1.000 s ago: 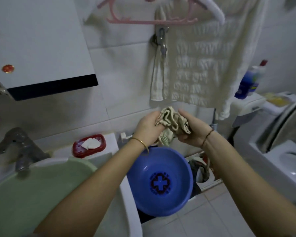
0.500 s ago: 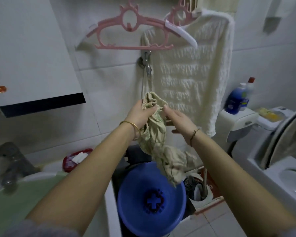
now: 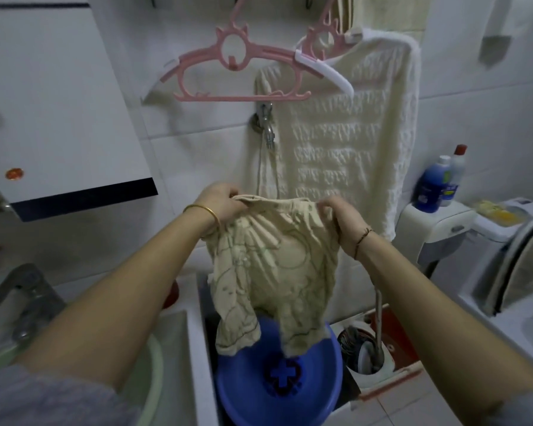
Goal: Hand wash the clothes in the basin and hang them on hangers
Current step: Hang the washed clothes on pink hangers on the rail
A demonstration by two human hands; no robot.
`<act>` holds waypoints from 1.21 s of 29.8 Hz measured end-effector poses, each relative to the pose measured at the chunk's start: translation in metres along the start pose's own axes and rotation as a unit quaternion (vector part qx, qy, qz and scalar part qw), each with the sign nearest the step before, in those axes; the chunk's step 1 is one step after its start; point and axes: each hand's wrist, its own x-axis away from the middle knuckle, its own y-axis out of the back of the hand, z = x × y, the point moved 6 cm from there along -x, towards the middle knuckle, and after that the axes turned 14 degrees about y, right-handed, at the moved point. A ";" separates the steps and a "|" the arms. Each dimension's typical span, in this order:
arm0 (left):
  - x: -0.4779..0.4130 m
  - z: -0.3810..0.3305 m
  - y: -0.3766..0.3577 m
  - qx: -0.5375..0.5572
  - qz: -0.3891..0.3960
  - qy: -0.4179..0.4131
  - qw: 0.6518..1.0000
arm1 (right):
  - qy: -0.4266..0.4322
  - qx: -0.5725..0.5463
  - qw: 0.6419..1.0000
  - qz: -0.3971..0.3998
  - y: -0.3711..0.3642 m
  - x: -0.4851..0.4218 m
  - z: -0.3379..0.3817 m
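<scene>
A wet beige patterned garment [image 3: 274, 272] hangs spread open between my hands, over the blue basin [image 3: 277, 382] on the floor. My left hand [image 3: 220, 204] pinches its top edge on the left; my right hand [image 3: 340, 213] pinches the same edge on the right. An empty pink hanger [image 3: 237, 69] hangs on the wall above. Beside it, a second pink hanger [image 3: 323, 44] carries a cream knitted top [image 3: 345, 142].
A pale green basin [image 3: 150, 373] sits in the sink at lower left, under a metal faucet [image 3: 22, 290]. A wall tap [image 3: 266, 124] juts out below the hangers. Bottles [image 3: 437, 182] stand on the toilet tank at right; a brush holder [image 3: 366, 352] is beside the blue basin.
The garment went from a wrung bunch in both hands to spread out wide by its top edge. My hands moved apart, and the view tilted up toward the hangers.
</scene>
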 end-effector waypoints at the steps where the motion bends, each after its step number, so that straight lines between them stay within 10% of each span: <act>1: -0.001 0.002 0.002 -0.008 -0.013 0.000 1.000 | 0.024 0.031 0.999 0.033 -0.004 0.000 0.003; 10: -0.010 0.009 -0.004 -0.172 0.017 0.000 0.985 | 0.204 0.342 0.916 -0.042 0.015 -0.018 0.025; 16: -0.014 0.011 -0.002 -0.053 -0.007 0.013 0.998 | 0.178 0.495 0.850 -0.038 0.014 -0.021 0.030; 20: -0.001 0.002 -0.006 -0.024 0.126 0.007 0.992 | 0.133 0.072 0.988 -0.030 0.009 -0.024 0.022; 24: 0.009 -0.004 -0.033 -0.012 0.192 -0.003 0.981 | 0.105 -0.195 0.971 0.087 -0.024 -0.013 0.024; 28: 0.007 -0.024 -0.038 0.117 0.108 -0.043 0.986 | 0.123 -0.242 0.944 0.186 -0.047 -0.008 0.040; 32: 0.003 -0.027 -0.045 0.154 0.147 -0.033 0.977 | 0.149 -0.196 0.961 0.127 -0.054 -0.010 0.038; 36: -0.008 -0.006 -0.038 0.179 0.026 0.066 0.981 | 0.117 -0.082 0.989 0.033 -0.036 -0.006 0.027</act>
